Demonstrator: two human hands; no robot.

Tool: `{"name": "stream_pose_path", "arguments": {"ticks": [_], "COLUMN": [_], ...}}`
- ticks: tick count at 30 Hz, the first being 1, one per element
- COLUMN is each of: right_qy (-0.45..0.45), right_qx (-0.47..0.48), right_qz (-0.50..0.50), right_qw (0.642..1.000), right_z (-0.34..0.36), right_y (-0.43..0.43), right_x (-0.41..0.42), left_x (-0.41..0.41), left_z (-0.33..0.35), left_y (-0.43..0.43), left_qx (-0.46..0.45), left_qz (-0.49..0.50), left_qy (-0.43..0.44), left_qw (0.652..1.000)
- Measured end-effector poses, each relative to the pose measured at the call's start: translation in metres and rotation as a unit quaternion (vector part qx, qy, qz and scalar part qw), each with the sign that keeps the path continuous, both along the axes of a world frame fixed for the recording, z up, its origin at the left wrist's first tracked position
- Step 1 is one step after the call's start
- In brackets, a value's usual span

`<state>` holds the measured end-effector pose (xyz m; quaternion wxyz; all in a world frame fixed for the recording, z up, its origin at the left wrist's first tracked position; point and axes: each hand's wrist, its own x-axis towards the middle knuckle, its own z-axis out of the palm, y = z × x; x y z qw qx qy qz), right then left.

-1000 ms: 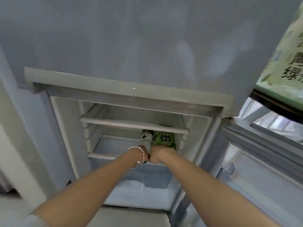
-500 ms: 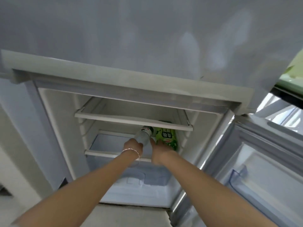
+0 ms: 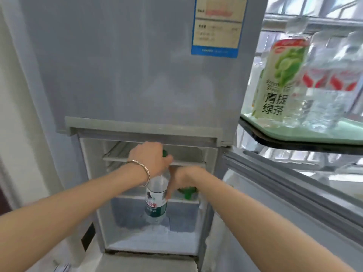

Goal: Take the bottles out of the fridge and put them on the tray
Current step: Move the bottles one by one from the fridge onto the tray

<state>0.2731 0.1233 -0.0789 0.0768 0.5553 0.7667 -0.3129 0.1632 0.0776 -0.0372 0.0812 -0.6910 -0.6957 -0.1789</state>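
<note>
My left hand (image 3: 150, 159) grips the green cap end of a clear water bottle (image 3: 156, 201) with a green and white label, which hangs upright in front of the open lower fridge compartment (image 3: 149, 193). My right hand (image 3: 180, 178) reaches in beside it and closes around a green-labelled tea bottle (image 3: 187, 191) on the fridge shelf, mostly hidden by the hand. At the upper right, a pale green tray (image 3: 294, 132) carries a green tea bottle (image 3: 279, 79) and clear water bottles (image 3: 330, 81) with red labels.
The fridge's lower door (image 3: 294, 193) stands open to the right, under the dark table edge that bears the tray. The shut upper fridge door (image 3: 137, 65) has a blue-edged sticker (image 3: 216, 26). A glass shelf (image 3: 153, 160) spans the compartment just behind my left hand.
The view has pulled back and tilted up, bringing the tray into sight. My left hand has lifted the water bottle off the shelf and out toward me. My right hand stays on the green bottle.
</note>
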Motion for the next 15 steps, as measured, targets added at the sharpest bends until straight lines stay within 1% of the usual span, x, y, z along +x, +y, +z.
{"name": "stream_pose_path", "arguments": {"ticks": [1,3,4,6,9,11,13,15], "right_qy": [0.052,0.133,0.162,0.215,0.272,0.304,0.342,0.392], "right_qx": [-0.045,-0.136,-0.160,-0.182,-0.168,-0.138,-0.074,-0.006], "right_qz": [-0.020,-0.039,-0.037,-0.036,-0.025,-0.030,-0.049,-0.075], "right_qw": [0.997,0.981,0.973,0.959,0.947,0.942,0.936,0.917], "right_z": [0.016,0.047,0.060,0.084,0.112,0.128,0.148,0.167], "right_y": [-0.009,-0.025,-0.032,-0.046,-0.067,-0.084,-0.102,-0.112], "right_x": [0.011,0.032,0.044,0.066,0.103,0.130,0.163,0.197], "left_x": [0.009,0.027,0.037,0.058,0.090,0.113,0.140,0.166], "left_z": [0.015,0.045,0.060,0.088,0.127,0.153,0.181,0.205], "left_y": [-0.006,-0.018,-0.025,-0.039,-0.055,-0.059,-0.061,-0.061], "left_qx": [0.026,0.079,0.103,0.145,0.191,0.227,0.272,0.306], "left_qz": [-0.010,-0.024,-0.027,-0.040,-0.069,-0.095,-0.126,-0.155], "left_qy": [0.014,0.040,0.045,0.016,-0.059,-0.111,-0.147,-0.164], "left_qw": [1.000,0.996,0.993,0.988,0.977,0.963,0.943,0.925]}}
